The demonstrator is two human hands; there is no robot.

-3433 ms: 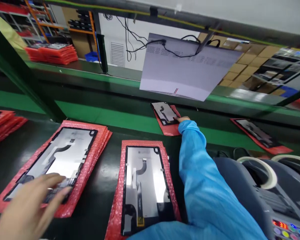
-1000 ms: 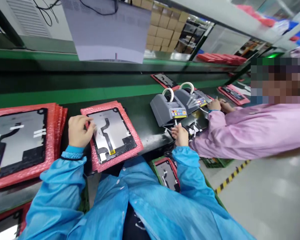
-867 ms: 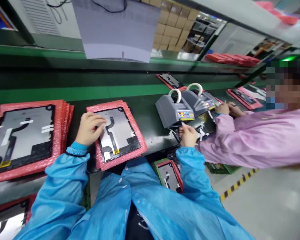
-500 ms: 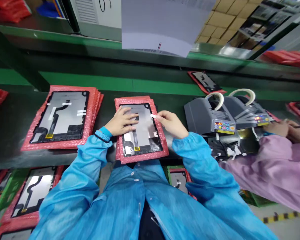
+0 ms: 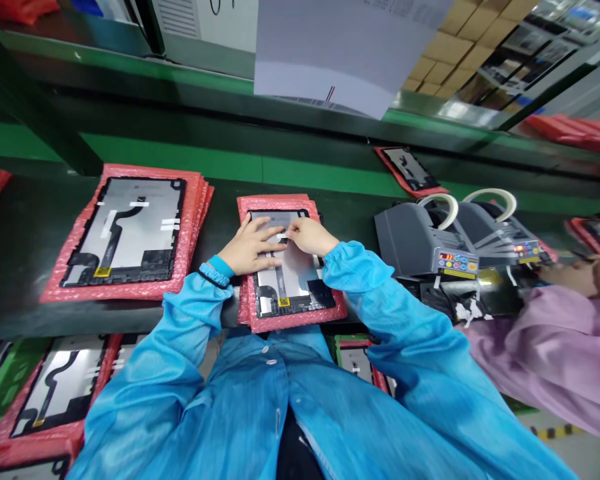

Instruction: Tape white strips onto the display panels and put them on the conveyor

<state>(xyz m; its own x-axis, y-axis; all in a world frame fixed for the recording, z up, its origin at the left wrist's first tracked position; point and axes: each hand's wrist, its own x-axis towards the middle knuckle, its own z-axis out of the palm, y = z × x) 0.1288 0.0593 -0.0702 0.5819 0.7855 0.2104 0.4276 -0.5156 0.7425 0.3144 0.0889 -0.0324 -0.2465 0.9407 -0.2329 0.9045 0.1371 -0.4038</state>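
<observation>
A tablet screen panel (image 5: 297,280) with a silver back lies in front of me on pink bubble-wrap bags (image 5: 338,313). My left hand (image 5: 254,248) rests on the panel's upper left part, fingers spread and holding nothing. Close to those fingertips, my right hand (image 5: 310,236) pinches a small white strip of tape (image 5: 282,235) against the panel, over the top end of the dark flex cable. Part of the strip is hidden by the fingers. Near the panel's bottom edge, the flex cable ends in a yellow-marked connector (image 5: 284,302).
Another panel (image 5: 135,233), with white tape strips on it, tops a bag stack at left. Two grey tape dispensers (image 5: 405,241) stand at right, beside a co-worker's pink sleeve (image 5: 545,353). A smaller wrapped panel (image 5: 411,168) lies behind. Bins with panels (image 5: 60,380) sit below the bench.
My right hand has moved left with the tape strip, from the panel's right edge to the flex cable near my left fingertips. My left hand stays spread on the panel. The view has shifted slightly.
</observation>
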